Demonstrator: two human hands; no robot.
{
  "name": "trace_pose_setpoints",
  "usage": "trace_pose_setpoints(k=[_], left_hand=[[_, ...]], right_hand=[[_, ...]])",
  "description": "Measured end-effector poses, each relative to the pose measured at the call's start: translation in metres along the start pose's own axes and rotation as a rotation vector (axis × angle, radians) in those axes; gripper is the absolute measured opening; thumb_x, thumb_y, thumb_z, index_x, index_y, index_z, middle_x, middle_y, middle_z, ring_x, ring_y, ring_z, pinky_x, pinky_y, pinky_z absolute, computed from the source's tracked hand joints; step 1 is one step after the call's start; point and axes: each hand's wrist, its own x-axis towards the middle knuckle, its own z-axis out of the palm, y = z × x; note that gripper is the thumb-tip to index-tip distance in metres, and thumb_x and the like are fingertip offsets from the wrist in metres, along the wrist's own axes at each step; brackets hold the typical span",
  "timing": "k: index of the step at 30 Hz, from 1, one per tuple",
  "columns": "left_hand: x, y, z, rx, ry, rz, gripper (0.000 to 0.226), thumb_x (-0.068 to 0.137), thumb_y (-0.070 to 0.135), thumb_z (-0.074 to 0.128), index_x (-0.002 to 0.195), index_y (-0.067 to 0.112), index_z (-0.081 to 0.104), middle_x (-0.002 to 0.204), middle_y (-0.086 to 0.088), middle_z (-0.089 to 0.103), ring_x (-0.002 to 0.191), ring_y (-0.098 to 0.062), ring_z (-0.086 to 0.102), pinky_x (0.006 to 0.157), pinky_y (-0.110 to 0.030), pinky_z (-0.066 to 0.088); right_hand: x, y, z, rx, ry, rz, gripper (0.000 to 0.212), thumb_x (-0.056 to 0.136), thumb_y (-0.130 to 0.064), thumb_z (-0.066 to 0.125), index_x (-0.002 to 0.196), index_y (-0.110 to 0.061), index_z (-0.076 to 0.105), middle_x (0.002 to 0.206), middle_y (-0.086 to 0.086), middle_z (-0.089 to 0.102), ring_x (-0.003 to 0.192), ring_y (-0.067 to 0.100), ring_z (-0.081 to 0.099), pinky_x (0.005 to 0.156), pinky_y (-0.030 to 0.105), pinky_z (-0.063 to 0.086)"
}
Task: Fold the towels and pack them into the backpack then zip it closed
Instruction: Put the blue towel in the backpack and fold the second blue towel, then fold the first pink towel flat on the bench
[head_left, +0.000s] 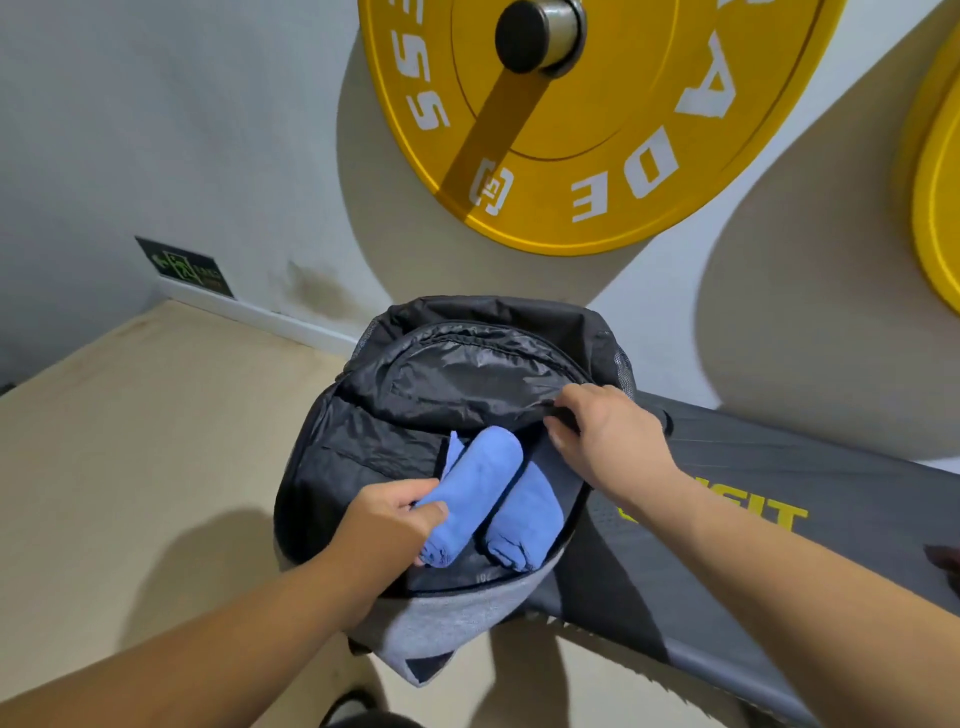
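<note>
Packing step, by my read: the black nylon backpack with a grey fabric front (441, 618) sat open on the end of a dark padded gym bench with yellow lettering (779, 467), main compartment facing up. Two rolled blue cloth towels were inside it, side by side and touching: the left towel roll (472, 493) and the right towel roll (524, 525), the latter lying against the right wall of the opening.

The left hand (389, 525) was clamped on the left towel roll, thumb on top, fingers curled around its near end. The right hand (608, 436) pinched the black flap edge at the far right of the opening, fingers closed on the fabric, holding the compartment wide.

Zip not yet closed; I couldn't see the zipper pull.

Risks from here:
- Left roll sat high, upper end poking above the opening. If not pushed down, the zip could snag on cloth.
- Loose grip at one end could let the roll unwind.
- Bag overhung the bench edge; a hard push down could tip it to the floor.
- Letting go of the flap early would drop it over the towels.

Yellow weight plate (597, 119) on the wall behind, well apart.
</note>
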Motion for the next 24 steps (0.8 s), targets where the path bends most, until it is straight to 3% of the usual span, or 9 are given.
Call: trace_pose_setpoints(k=[3, 7, 9, 11, 13, 16, 19, 22, 24], left_hand=[[0.012, 0.005, 0.003, -0.167, 0.047, -0.111, 0.02, 0.096, 0.008, 0.06, 0.107, 0.01, 0.076, 0.09, -0.016, 0.076, 0.075, -0.026, 0.066, 0.067, -0.034, 0.054], [0.034, 0.016, 0.021, -0.175, 0.051, -0.148, 0.023, 0.099, 0.011, 0.059, 0.118, 0.016, 0.072, 0.106, -0.012, 0.076, 0.098, -0.029, 0.073, 0.086, -0.047, 0.061], [0.04, 0.023, 0.031, -0.155, 0.013, -0.153, 0.022, 0.1, 0.013, 0.057, 0.114, 0.02, 0.072, 0.101, -0.007, 0.076, 0.094, -0.024, 0.073, 0.084, -0.042, 0.062], [0.041, 0.024, 0.036, -0.081, 0.013, -0.142, 0.018, 0.1, 0.015, 0.056, 0.096, 0.025, 0.071, 0.09, 0.003, 0.072, 0.084, -0.016, 0.069, 0.079, -0.036, 0.062], [0.047, 0.019, 0.037, 0.032, 0.073, -0.082, 0.012, 0.095, 0.022, 0.058, 0.087, 0.03, 0.064, 0.084, 0.002, 0.066, 0.08, -0.02, 0.063, 0.076, -0.033, 0.059], [0.048, 0.012, 0.037, 0.11, 0.142, 0.003, 0.032, 0.095, 0.02, 0.063, 0.127, 0.027, 0.067, 0.11, 0.0, 0.071, 0.092, -0.011, 0.066, 0.08, -0.018, 0.048], [0.049, 0.012, 0.039, 0.106, 0.091, 0.045, 0.041, 0.097, 0.012, 0.062, 0.137, 0.019, 0.06, 0.127, 0.004, 0.066, 0.1, -0.001, 0.062, 0.079, -0.009, 0.043], [0.054, 0.012, 0.032, 0.101, -0.014, 0.009, 0.04, 0.097, 0.01, 0.064, 0.136, 0.02, 0.062, 0.132, 0.004, 0.063, 0.119, -0.007, 0.059, 0.102, -0.022, 0.044], [0.059, 0.011, 0.024, 0.127, -0.063, -0.024, 0.037, 0.097, 0.014, 0.064, 0.132, 0.022, 0.064, 0.128, 0.003, 0.066, 0.119, -0.009, 0.061, 0.102, -0.029, 0.049]], right_hand=[[0.003, -0.002, -0.003, 0.161, 0.099, 0.091, 0.017, 0.097, -0.041, 0.053, 0.097, -0.024, 0.057, 0.097, -0.005, 0.063, 0.096, 0.022, 0.055, 0.063, 0.035, 0.045], [0.004, -0.002, -0.005, 0.252, 0.131, 0.146, 0.016, 0.097, -0.042, 0.052, 0.096, -0.027, 0.057, 0.097, -0.005, 0.061, 0.097, 0.021, 0.053, 0.068, 0.037, 0.047], [0.003, 0.002, -0.002, 0.25, 0.102, 0.113, 0.016, 0.097, -0.041, 0.054, 0.099, -0.026, 0.059, 0.1, -0.005, 0.06, 0.1, 0.02, 0.053, 0.07, 0.037, 0.048], [-0.001, 0.007, 0.002, 0.193, 0.058, 0.03, 0.019, 0.096, -0.042, 0.057, 0.107, -0.027, 0.061, 0.104, -0.005, 0.061, 0.102, 0.022, 0.054, 0.073, 0.038, 0.051], [-0.005, 0.009, 0.006, 0.097, 0.028, -0.054, 0.024, 0.096, -0.042, 0.058, 0.116, -0.028, 0.061, 0.108, -0.005, 0.062, 0.102, 0.023, 0.056, 0.073, 0.038, 0.052], [-0.008, 0.009, 0.007, 0.067, 0.024, -0.095, 0.025, 0.096, -0.039, 0.06, 0.12, -0.03, 0.062, 0.111, -0.007, 0.063, 0.101, 0.025, 0.056, 0.073, 0.036, 0.051], [-0.008, 0.009, 0.006, 0.131, 0.015, -0.069, 0.023, 0.097, -0.038, 0.059, 0.119, -0.032, 0.062, 0.111, -0.009, 0.062, 0.104, 0.022, 0.055, 0.075, 0.038, 0.053], [-0.007, 0.012, 0.007, 0.134, -0.022, -0.049, 0.026, 0.098, -0.04, 0.056, 0.123, -0.034, 0.06, 0.114, -0.01, 0.06, 0.109, 0.019, 0.053, 0.078, 0.038, 0.053], [-0.007, 0.013, 0.009, 0.115, -0.072, -0.041, 0.03, 0.1, -0.042, 0.054, 0.128, -0.035, 0.057, 0.117, -0.009, 0.059, 0.113, 0.02, 0.052, 0.08, 0.038, 0.053]])
